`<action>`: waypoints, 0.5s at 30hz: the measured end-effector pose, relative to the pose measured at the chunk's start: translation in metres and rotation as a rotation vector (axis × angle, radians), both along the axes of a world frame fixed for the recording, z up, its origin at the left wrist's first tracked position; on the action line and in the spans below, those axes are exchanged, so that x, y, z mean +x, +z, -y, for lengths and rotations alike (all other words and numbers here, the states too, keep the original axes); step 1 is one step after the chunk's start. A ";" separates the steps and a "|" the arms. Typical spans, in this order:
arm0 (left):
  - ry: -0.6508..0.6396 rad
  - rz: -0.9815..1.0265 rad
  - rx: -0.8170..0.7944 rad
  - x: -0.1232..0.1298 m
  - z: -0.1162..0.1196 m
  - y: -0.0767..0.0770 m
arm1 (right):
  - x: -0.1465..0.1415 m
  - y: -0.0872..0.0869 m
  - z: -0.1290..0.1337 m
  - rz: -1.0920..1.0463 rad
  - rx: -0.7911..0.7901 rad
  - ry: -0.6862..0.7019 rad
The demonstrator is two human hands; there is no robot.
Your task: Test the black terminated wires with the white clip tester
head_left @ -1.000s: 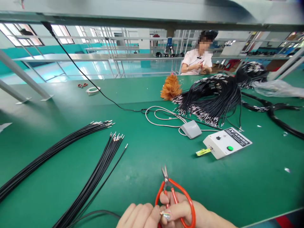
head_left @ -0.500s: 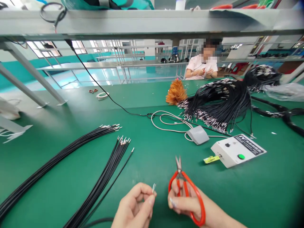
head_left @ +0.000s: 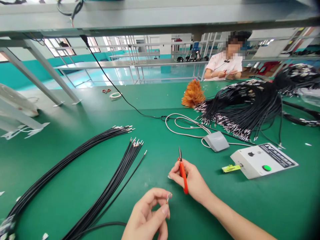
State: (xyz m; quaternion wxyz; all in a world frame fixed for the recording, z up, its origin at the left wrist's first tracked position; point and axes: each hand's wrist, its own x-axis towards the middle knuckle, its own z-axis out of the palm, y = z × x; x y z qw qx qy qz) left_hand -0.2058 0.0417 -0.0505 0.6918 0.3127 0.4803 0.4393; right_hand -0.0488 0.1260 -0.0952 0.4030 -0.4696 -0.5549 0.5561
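My left hand (head_left: pixel 151 215), low in the middle of the head view, pinches the thin stripped wire ends (head_left: pixel 168 198) of a cable between thumb and fingers. Up and to the right of it, my right hand (head_left: pixel 192 180) holds red-handled scissors (head_left: pixel 183 173), their dark blades pointing away from me and apart from the wires. A black cable (head_left: pixel 110 224) runs in from the left toward my left hand. Left of my hands lie two bundles of black cables, a curved one (head_left: pixel 62 160) and a straighter one (head_left: pixel 110 183), with bare tips at their far ends.
A white box with a green button (head_left: pixel 265 161) and a grey pedal (head_left: pixel 217 141) stand to the right. Behind them lie a large black cable pile (head_left: pixel 240 106) and an orange feather duster (head_left: pixel 192 94). A person (head_left: pixel 223 65) sits beyond the table.
My right hand has moved up and turned, so the scissors are now seen edge-on, farther from me. My left hand still pinches the wires. The view has shifted slightly left.
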 end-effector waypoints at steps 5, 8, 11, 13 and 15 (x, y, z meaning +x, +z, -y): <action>0.014 0.055 0.053 0.003 -0.004 -0.006 | 0.007 -0.007 -0.008 0.196 0.125 -0.110; 0.010 0.051 0.051 0.005 -0.007 -0.011 | 0.014 0.001 0.004 0.138 0.121 -0.119; 0.011 0.023 0.058 0.008 -0.008 -0.015 | 0.019 0.012 0.030 -0.073 0.016 -0.007; 0.011 0.006 0.060 0.010 -0.008 -0.017 | 0.018 0.015 0.048 -0.208 -0.052 0.043; -0.001 -0.012 0.056 0.013 -0.008 -0.019 | 0.015 0.014 0.060 -0.266 -0.068 -0.002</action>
